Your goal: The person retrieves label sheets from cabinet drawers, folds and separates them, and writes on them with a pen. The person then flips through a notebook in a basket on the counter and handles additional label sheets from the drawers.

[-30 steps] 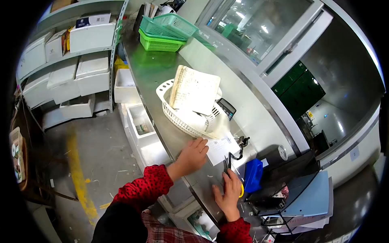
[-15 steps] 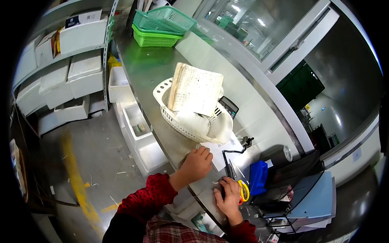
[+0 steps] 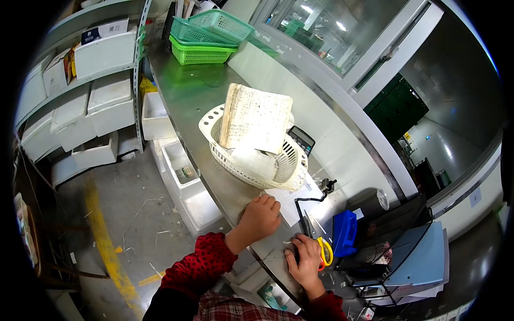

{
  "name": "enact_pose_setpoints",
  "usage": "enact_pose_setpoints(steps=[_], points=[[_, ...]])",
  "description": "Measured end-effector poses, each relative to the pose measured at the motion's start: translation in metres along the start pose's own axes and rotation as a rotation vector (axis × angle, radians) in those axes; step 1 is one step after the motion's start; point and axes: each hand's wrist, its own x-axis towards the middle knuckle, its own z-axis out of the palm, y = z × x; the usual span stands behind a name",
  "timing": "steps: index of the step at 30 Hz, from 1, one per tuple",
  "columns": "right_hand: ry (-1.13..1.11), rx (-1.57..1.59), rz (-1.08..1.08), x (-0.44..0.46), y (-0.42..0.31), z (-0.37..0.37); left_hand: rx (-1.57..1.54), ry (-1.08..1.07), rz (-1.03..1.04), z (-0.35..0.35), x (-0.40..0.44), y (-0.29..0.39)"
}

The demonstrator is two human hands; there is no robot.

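My left hand [image 3: 259, 218] rests on the metal counter near its front edge, fingers curled in; nothing shows in it. To its right, my right hand [image 3: 305, 262] lies with bent fingers over a small black object [image 3: 292, 248], mostly hidden and possibly a computer mouse. Touching or close beside that hand are scissors [image 3: 324, 251] with yellow and red handles. Beyond both hands lies a white sheet of paper [image 3: 288, 204], crossed by a black cable [image 3: 308, 200]. An open, handwritten notebook [image 3: 259, 119] leans in a white plastic basket [image 3: 242, 170].
A calculator [image 3: 301, 140] sits behind the basket. Green baskets [image 3: 203, 53] are stacked at the counter's far end. A blue plastic holder [image 3: 344, 232] and a black wire rack [image 3: 385, 281] with folders stand right. White foam boxes [image 3: 182, 168] line the floor below the counter's front edge.
The view has shifted slightly. Both hands keep nearly the same place and pose on the counter, and the basket and notebook stay put.
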Motion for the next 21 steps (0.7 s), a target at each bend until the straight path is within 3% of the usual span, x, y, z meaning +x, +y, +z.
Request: enact_pose_setpoints(steps=[21], points=[[-0.031, 0.042, -0.041, -0.0040, 0.0046, -0.0053, 0.013, 0.119, -0.040, 0.0048, -0.0004, -0.0002]])
